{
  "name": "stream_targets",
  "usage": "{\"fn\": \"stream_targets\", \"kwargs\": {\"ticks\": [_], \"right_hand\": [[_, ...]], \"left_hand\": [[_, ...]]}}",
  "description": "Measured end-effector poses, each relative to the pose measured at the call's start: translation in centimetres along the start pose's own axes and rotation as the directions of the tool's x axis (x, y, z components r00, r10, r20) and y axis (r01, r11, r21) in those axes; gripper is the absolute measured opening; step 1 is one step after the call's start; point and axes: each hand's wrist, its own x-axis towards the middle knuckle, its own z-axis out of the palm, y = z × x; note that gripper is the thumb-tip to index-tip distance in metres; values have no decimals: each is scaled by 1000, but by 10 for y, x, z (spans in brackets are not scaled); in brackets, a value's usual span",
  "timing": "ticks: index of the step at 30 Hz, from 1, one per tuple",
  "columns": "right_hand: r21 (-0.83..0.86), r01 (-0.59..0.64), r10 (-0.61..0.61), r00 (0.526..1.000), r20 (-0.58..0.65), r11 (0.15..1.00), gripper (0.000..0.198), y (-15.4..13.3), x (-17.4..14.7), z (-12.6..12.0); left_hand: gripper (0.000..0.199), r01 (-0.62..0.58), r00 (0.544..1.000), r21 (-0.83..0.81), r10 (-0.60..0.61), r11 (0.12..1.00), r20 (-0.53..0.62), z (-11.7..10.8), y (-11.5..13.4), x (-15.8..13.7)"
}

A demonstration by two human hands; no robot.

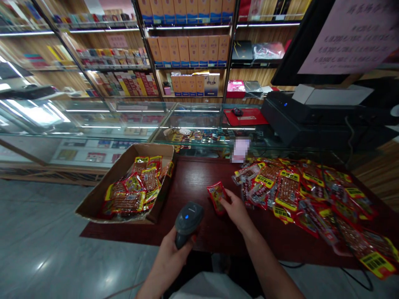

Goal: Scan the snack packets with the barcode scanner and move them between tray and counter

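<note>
A dark grey barcode scanner (pixel 189 219) with a small blue light is in my left hand (pixel 171 254), fingers wrapped round its handle. My right hand (pixel 234 207) pinches a small red snack packet (pixel 217 197) over the dark red table (pixel 195 178), just right of the scanner's head. To the left stands an open cardboard box (pixel 126 155) with several red and yellow snack packets (pixel 149 179) in it. On the right side of the table lies a big loose pile of similar clear, red and yellow packets (pixel 287 189), close to my right hand.
Behind the table runs a glass display counter (pixel 199 118) with a red mat (pixel 246 118) and a mouse (pixel 237 111). A monitor (pixel 288 62) stands above a black till unit (pixel 299 118) at the right. Cables hang at the table's front right.
</note>
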Motion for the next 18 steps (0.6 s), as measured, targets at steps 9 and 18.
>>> {"fn": "stream_targets", "kwargs": {"ticks": [9,18], "right_hand": [[396,-173,202,979,-33,902,40,2,4,-3],[272,-71,83,996,-32,960,33,8,12,-1]], "left_hand": [[26,-191,980,133,182,972,82,5,2,2],[26,-201,977,62,204,978,-52,21,34,13]]}}
